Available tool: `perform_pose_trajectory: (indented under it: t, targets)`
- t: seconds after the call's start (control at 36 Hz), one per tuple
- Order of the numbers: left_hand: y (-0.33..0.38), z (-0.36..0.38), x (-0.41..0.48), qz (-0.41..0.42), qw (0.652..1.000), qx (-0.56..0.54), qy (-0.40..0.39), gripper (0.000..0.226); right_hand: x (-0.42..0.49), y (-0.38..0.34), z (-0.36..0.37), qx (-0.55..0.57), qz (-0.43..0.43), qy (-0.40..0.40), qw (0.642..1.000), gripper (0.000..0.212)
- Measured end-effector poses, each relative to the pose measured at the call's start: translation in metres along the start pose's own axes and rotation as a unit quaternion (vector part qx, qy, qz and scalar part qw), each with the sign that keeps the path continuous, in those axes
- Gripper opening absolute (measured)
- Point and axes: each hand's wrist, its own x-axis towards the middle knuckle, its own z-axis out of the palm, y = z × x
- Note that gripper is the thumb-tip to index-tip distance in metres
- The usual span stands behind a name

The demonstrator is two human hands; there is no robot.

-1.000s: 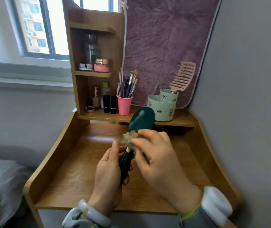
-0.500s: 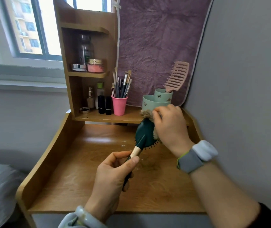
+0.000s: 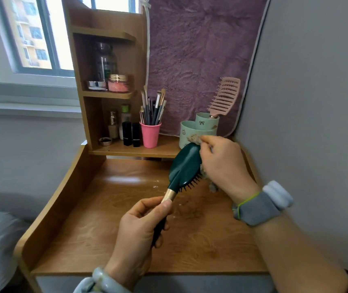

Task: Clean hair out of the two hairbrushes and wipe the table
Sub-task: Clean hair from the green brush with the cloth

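Hairbrush [image 3: 186, 163] in dark green is held over the table [image 3: 105, 229] by its handle, which is clasped by the curled left hand [image 3: 139, 235]. Up and right of that grip, a hair clump [image 3: 194, 138] at the brush head is pinched by the right hand [image 3: 223, 166]. Loose strands [image 3: 190, 214] lie on the table between the two grips.

right hand [image 3: 221, 166] slid up from near the handle to the green brush [image 3: 186, 166] head, dragging the hair clump [image 3: 194, 138] along
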Motion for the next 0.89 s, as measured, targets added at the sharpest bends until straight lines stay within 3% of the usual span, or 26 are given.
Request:
perform_pose_trajectory:
  t: [0.33, 0.64, 0.69, 0.78, 0.89]
  targets:
    - [-0.005, 0.014, -0.002, 0.006, 1.0, -0.011, 0.018, 0.045, -0.03, -0.015, 0.004, -0.107, -0.02, 0.044, 0.993, 0.024]
    - [-0.004, 0.013, 0.009, 0.0, 0.997, -0.049, 0.058, 0.039, -0.072, -0.055, 0.017, -0.144, -0.071, -0.061, 0.985, 0.033]
    - [-0.003, 0.011, 0.011, -0.006, 0.997, -0.057, 0.057, 0.038, -0.077, -0.06, 0.019, -0.144, -0.091, -0.071, 0.983, 0.025]
    - [0.0, 0.008, 0.014, -0.022, 0.996, -0.068, 0.052, 0.044, -0.085, -0.06, 0.024, -0.116, -0.103, -0.089, 0.984, 0.015]
    - [0.001, -0.003, 0.015, -0.081, 0.992, -0.094, 0.005, 0.046, -0.078, -0.042, 0.018, -0.023, -0.074, -0.148, 0.986, 0.024]
